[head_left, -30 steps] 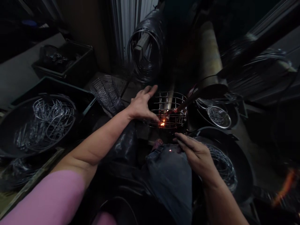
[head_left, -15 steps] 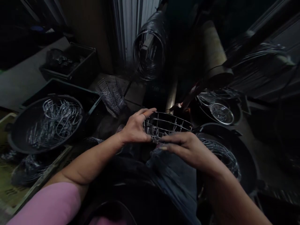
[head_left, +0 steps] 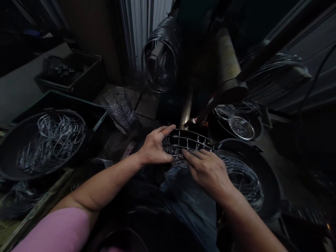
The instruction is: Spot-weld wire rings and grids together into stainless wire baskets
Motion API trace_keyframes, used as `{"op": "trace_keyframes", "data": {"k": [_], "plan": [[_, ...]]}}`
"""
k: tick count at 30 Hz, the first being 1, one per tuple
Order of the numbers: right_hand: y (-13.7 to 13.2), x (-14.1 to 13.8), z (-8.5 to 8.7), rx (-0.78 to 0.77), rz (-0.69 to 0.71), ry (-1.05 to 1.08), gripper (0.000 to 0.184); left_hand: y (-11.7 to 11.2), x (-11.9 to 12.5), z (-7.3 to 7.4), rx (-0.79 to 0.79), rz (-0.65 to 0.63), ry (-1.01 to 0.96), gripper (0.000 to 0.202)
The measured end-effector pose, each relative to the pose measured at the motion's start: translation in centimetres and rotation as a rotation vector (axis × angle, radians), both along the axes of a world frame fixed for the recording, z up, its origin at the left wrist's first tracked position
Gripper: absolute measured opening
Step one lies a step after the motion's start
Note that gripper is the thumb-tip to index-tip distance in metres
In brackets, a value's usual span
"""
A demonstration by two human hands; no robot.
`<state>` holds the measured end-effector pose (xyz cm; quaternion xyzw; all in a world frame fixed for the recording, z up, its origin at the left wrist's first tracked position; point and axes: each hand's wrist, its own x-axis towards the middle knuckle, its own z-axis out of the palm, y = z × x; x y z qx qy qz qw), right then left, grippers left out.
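Observation:
A round wire basket (head_left: pixel 193 140) of shiny metal rods is held in front of me, just above my knees. My left hand (head_left: pixel 156 146) grips its left side, thumb below and fingers over the upper rim. At the basket's near right side is my right hand (head_left: pixel 207 166), its fingers bent over the wires; whether they pinch a separate piece is too dark to see. Just behind the basket stands a metal post (head_left: pixel 187 110) with a small copper-coloured tip (head_left: pixel 193 121) beside it.
A black basin (head_left: pixel 274 182) with wire rings (head_left: pixel 243 182) stands close on my right. Another basin (head_left: pixel 7 154) of bent wires is at left, near a crate (head_left: pixel 98 120) and stacked wire baskets (head_left: pixel 119 106). A thick cylinder (head_left: pixel 229 63) and a wire coil (head_left: pixel 160 66) hang ahead.
My right hand has shifted from the basket's near edge up onto its wires, fingers now more bent. The left hand keeps its grip. The whole view has turned slightly right.

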<state>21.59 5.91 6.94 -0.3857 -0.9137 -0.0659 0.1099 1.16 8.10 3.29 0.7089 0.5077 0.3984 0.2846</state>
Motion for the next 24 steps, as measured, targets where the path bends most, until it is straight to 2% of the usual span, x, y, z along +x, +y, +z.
{"op": "trace_keyframes", "data": {"k": [4, 7, 10, 13, 20, 24], "plan": [[1.0, 0.4, -0.2, 0.061, 0.035, 0.066, 0.027, 1.0, 0.6, -0.1, -0.010, -0.003, -0.050, 0.093], [1.6, 0.4, -0.4, 0.079, 0.005, 0.107, 0.027, 1.6, 0.9, -0.2, -0.006, -0.002, -0.078, 0.092], [2.3, 0.6, -0.5, 0.084, -0.020, 0.122, 0.029, 2.2, 1.1, -0.1, 0.018, 0.012, -0.081, 0.089], [3.1, 0.8, -0.3, 0.090, 0.014, 0.108, 0.031, 2.8, 1.2, -0.1, 0.035, 0.012, -0.082, 0.089], [5.1, 1.3, 0.2, 0.095, 0.065, 0.132, 0.028, 4.5, 1.5, -0.1, 0.024, 0.029, -0.116, 0.092], [5.9, 1.5, 0.1, 0.073, 0.044, 0.118, 0.026, 5.3, 1.6, -0.2, 0.001, 0.035, -0.135, 0.091]]}}
